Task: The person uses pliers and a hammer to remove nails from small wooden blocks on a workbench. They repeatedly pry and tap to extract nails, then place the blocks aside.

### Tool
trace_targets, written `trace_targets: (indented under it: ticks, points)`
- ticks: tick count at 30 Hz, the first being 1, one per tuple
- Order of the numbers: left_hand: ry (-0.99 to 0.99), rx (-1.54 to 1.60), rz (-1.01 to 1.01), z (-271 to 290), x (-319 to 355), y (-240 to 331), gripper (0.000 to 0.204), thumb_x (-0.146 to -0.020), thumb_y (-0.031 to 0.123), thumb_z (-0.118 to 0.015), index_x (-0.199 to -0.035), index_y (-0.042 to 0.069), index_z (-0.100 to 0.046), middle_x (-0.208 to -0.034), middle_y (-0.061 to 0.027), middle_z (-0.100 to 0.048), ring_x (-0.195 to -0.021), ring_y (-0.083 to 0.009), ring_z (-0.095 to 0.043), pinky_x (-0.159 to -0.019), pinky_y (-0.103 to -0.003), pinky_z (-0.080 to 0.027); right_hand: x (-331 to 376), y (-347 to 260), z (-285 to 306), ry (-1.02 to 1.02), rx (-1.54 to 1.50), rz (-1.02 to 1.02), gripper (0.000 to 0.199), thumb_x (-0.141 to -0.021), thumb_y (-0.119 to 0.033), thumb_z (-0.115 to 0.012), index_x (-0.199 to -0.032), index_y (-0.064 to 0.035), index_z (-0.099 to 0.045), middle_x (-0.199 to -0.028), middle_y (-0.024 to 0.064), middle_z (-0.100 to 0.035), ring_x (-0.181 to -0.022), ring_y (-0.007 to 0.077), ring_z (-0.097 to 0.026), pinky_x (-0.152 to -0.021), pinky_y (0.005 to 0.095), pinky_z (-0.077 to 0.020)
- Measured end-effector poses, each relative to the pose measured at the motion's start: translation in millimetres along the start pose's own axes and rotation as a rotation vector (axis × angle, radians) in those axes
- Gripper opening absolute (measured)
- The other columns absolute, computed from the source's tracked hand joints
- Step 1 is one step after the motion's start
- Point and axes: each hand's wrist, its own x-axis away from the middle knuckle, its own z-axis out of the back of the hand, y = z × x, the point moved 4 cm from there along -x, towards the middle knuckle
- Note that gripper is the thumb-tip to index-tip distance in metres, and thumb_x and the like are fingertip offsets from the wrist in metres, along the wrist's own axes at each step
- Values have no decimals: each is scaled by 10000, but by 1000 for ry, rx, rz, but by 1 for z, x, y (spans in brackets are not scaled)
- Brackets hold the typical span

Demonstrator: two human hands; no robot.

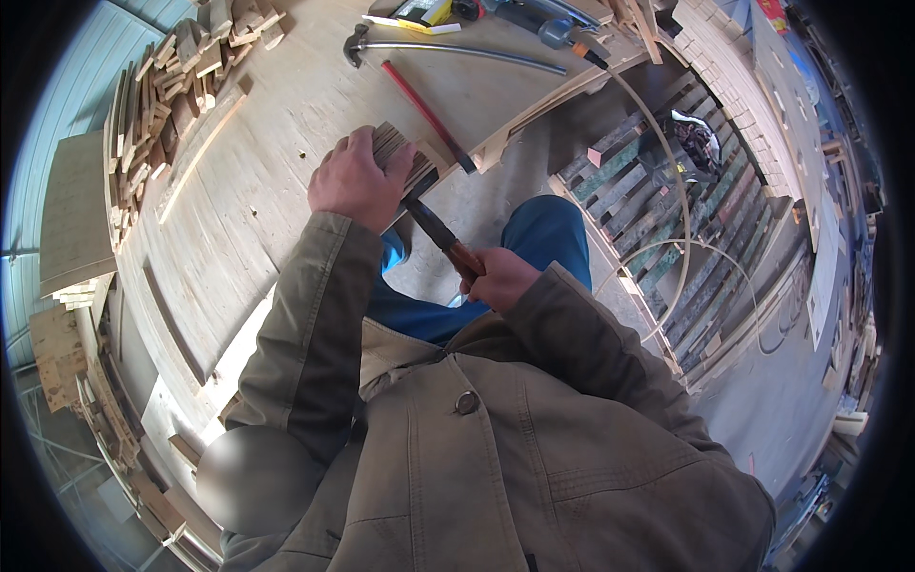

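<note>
My left hand (360, 176) is wrapped over a small layered wood block (393, 148) near the table's edge, its fingers curled round the far side. In my right hand (500, 278) is a tool with a brown wooden handle (464, 257) and a dark shaft (429, 224). The tool slants up and left, its dark far end right beside the block. My left hand and the block partly hide that end, so its kind cannot be made out. Beyond the block a red and black bar (424, 110) lies on the plywood table (276, 153).
Farther back lie a claw hammer (457, 51), a yellow-and-black tool (422, 11) and a blue power tool (534, 27). Scrap wood (181, 86) is heaped at the far left. To the right, a slatted pallet (686, 219) carries a dark bag (691, 143); a pale hose (681, 191) loops across.
</note>
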Motion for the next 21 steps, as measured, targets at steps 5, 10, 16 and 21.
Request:
trace_targets:
  ticks: [5,10,16,21]
  points:
    - [11,13,-18,-1,-1,0,647,-951,591,-658,-1298,45,-646,-1224,-204,-708,-1144,-413,-675,-974,-522,-535,5,-4,6,45,69,0,299,-843,-124,-667,-1110,0,-714,-928,252,-718,-901,422,-705,-802,481,-532]
    - [-5,-10,-2,2,0,2,634,-960,576,-658,-1302,42,-647,-1237,-207,-709,-1150,-410,-677,-976,-512,-538,11,-15,8,76,128,-4,323,-828,-113,-647,-1123,4,-702,-942,258,-713,-932,446,-694,-824,503,-526]
    - [-32,-23,17,5,0,4,628,-971,565,-654,-1316,41,-646,-1258,-208,-707,-1166,-409,-676,-985,-507,-537,20,-23,10,171,210,-10,305,-823,-113,-643,-1103,-3,-695,-953,253,-715,-950,453,-687,-839,513,-528]
    - [-7,-10,7,3,0,3,640,-957,596,-651,-1288,48,-644,-1220,-200,-710,-1144,-407,-680,-972,-525,-538,19,-20,10,197,167,35,320,-820,-120,-652,-1114,-3,-699,-945,252,-716,-953,439,-695,-838,493,-537]
